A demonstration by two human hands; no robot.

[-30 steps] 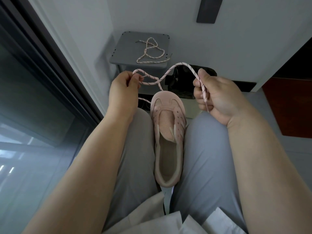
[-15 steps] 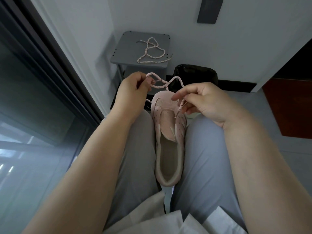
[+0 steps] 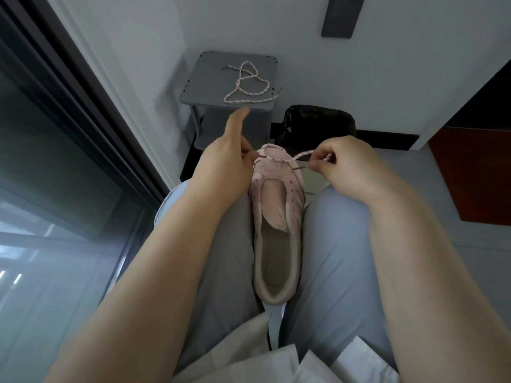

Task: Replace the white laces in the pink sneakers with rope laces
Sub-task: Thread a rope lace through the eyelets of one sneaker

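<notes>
Rope lace [image 3: 277, 160] now across sneaker [image 3: 276, 201] toe

Corner of an indoor room, most likely domestic, though a small office cannot be ruled out. A large pane of glass [image 3: 55, 189] in a dark frame [image 3: 83, 111] runs along the left. Plain white walls [image 3: 373, 78] meet behind a small grey side table [image 3: 204, 78]. A dark rectangular plate [image 3: 342, 16] is fixed high on the wall and a dark skirting board [image 3: 387, 139] runs along its foot. A bin lined with a black bag [image 3: 318, 123] stands just beside the table. The floor [image 3: 409, 172] is pale grey, and a reddish-brown wooden panel [image 3: 470, 172] closes the right edge.
</notes>
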